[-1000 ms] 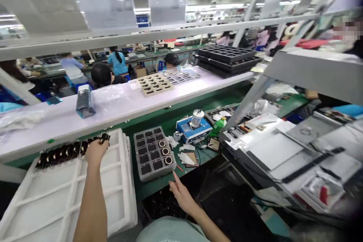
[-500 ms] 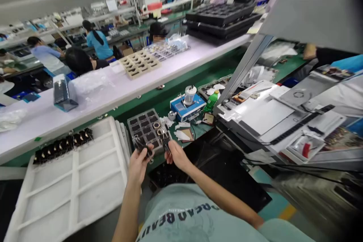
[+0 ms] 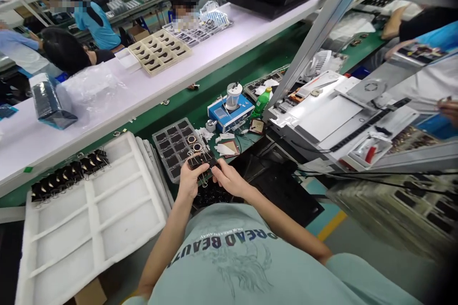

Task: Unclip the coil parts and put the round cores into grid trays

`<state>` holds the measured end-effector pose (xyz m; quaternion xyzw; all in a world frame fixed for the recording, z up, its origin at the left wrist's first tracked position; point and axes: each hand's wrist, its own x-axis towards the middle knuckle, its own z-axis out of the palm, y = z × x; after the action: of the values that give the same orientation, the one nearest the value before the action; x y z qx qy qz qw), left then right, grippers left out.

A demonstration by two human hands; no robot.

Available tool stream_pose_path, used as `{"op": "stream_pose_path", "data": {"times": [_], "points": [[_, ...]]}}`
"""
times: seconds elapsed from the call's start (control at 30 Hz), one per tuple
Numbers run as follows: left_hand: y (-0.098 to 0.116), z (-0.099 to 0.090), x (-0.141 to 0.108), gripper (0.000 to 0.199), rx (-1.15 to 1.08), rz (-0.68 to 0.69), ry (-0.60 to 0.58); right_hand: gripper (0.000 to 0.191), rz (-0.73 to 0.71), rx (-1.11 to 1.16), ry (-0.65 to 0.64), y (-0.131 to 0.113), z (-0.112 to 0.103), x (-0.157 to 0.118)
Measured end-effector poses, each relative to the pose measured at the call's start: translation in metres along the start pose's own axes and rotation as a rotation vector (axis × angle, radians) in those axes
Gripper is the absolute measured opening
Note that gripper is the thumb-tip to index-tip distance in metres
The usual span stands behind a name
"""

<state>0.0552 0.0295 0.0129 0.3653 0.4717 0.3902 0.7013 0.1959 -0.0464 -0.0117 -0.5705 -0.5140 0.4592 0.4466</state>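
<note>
Two hands meet near the middle of the frame, the left hand [image 3: 189, 180] and the right hand [image 3: 229, 178] both closed around black clips [image 3: 200, 161] with wire handles sticking up and down. Fingers and thumbs pinch from either side, presumably to steady the pieces against each other and work both ends (exactly how they join is too small to tell). The held clips hang in front of the compartment tray [image 3: 168, 145], covering its near corner. At the left of the frame, a row of similar clips [image 3: 67, 174] lines the far edge of the white ribbed panel [image 3: 121, 200], probably so they stay in order and within reach. Half a second ago the hands were apart, each with its own dark piece; now they are together, and the view has tipped further down
</note>
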Motion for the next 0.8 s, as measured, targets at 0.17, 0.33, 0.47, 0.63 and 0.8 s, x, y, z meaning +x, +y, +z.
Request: {"op": "stream_pose_path", "data": {"times": [0.17,0.33,0.47,0.63,0.8], "points": [[-0.005,-0.003,0.004,0.053,-0.035,-0.089,0.047,0.031,0.081,0.094,-0.092,0.004,-0.003,-0.006],[-0.006,-0.01,0.009,0.042,-0.04,-0.132,0.104,0.038,0.117,0.18,-0.114,0.02,0.002,-0.011],[-0.018,-0.01,0.008,0.04,-0.005,-0.163,0.065,0.03,0.079,0.065,-0.176,0.032,0.017,-0.005],[-0.037,-0.007,0.0,0.037,-0.013,-0.268,0.097,0.039,0.213,0.005,-0.32,0.039,0.026,-0.012],[-0.046,-0.023,-0.003,0.036,-0.104,-0.238,0.276,0.029,0.325,-0.057,-0.329,0.084,0.026,-0.029]]}}
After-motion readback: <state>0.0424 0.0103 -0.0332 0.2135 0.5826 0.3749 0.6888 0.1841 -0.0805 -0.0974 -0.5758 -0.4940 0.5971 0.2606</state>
